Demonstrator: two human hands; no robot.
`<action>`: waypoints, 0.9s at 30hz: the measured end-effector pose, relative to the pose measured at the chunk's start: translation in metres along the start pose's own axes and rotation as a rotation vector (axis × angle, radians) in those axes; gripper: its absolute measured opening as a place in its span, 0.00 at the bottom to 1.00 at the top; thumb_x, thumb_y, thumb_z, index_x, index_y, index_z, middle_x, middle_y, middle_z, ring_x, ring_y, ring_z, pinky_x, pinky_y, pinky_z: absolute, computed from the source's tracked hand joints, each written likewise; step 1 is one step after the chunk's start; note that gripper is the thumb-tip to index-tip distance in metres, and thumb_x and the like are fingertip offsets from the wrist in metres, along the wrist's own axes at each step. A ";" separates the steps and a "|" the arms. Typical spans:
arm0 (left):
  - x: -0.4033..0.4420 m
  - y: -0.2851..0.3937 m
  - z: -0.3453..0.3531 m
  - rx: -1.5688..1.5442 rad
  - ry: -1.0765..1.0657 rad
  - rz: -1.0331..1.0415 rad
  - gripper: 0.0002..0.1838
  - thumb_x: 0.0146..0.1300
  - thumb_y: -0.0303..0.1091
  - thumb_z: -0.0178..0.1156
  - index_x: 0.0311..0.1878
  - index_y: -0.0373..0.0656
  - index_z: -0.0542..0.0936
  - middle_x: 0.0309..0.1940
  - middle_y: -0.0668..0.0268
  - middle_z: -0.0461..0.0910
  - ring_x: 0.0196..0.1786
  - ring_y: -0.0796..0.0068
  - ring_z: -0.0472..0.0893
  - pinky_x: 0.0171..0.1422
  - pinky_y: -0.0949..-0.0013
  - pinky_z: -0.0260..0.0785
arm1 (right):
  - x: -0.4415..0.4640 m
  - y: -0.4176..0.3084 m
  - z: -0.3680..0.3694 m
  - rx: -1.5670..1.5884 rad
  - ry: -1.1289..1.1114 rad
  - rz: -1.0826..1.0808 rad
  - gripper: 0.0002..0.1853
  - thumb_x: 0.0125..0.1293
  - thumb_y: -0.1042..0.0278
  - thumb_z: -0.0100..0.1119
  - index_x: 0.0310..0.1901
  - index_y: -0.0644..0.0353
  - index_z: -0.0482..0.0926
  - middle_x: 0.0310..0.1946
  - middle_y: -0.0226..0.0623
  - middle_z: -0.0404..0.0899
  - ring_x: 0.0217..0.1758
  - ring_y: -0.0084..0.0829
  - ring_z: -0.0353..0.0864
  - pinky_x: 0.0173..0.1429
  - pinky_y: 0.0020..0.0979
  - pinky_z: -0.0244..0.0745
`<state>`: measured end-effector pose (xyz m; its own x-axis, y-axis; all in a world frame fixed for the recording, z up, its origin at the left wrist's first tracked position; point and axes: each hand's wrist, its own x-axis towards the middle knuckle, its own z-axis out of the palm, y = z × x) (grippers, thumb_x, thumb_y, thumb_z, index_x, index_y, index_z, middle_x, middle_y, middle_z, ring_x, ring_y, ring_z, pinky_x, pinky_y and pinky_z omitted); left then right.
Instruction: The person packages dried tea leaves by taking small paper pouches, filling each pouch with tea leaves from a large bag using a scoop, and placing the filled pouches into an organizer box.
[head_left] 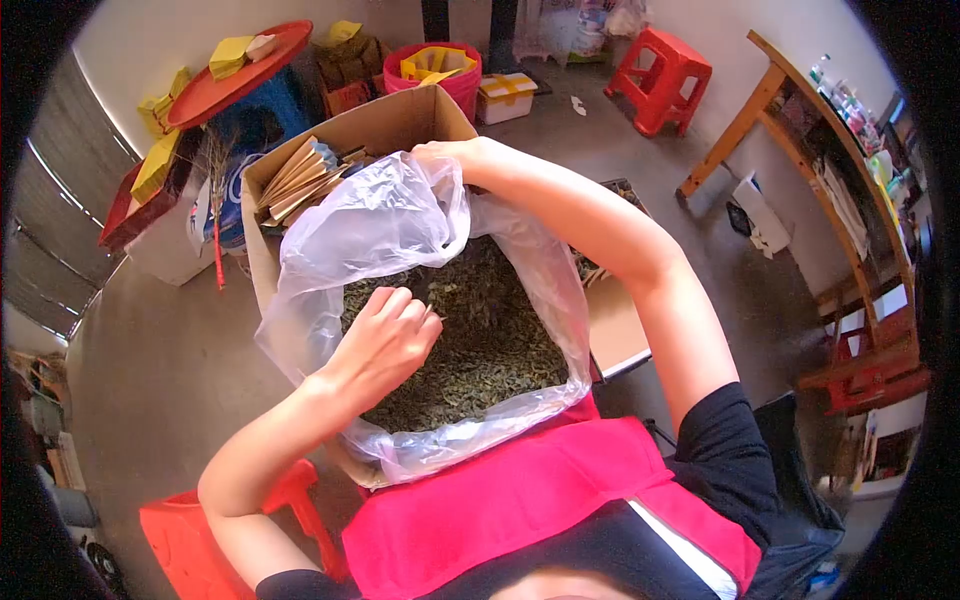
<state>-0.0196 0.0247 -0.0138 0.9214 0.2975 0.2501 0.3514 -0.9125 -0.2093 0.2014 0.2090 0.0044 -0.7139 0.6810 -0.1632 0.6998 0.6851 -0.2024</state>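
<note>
A cardboard box lined with a clear plastic bag stands in front of me. Dark green dried leaves, like loose tea, fill the bag. My left hand is closed just over the leaves, fingers curled together; whatever they pinch is too small to make out. At the far side, my right hand grips the gathered edge of the bag, its fingers partly hidden. Folded brown cardboard pieces are tucked into the box's far left part, outside the bag.
An orange-red plastic seat is at lower left. Behind the box stand a pink bucket, a white box with yellow tape and a round red tray. A red stool and wooden table are to the right.
</note>
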 end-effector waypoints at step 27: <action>-0.007 0.004 0.001 -0.035 -0.016 -0.023 0.06 0.58 0.30 0.59 0.39 0.42 0.78 0.31 0.64 0.73 0.44 0.65 0.75 0.55 0.62 0.67 | 0.018 -0.001 0.001 -0.210 0.493 0.366 0.12 0.57 0.62 0.62 0.34 0.59 0.88 0.36 0.50 0.87 0.41 0.51 0.89 0.45 0.47 0.84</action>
<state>-0.0241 0.0189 -0.0173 0.9156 0.3229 0.2397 0.3670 -0.9146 -0.1699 0.1884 0.2202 0.0012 -0.3679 0.8846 0.2865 0.9213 0.3884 -0.0162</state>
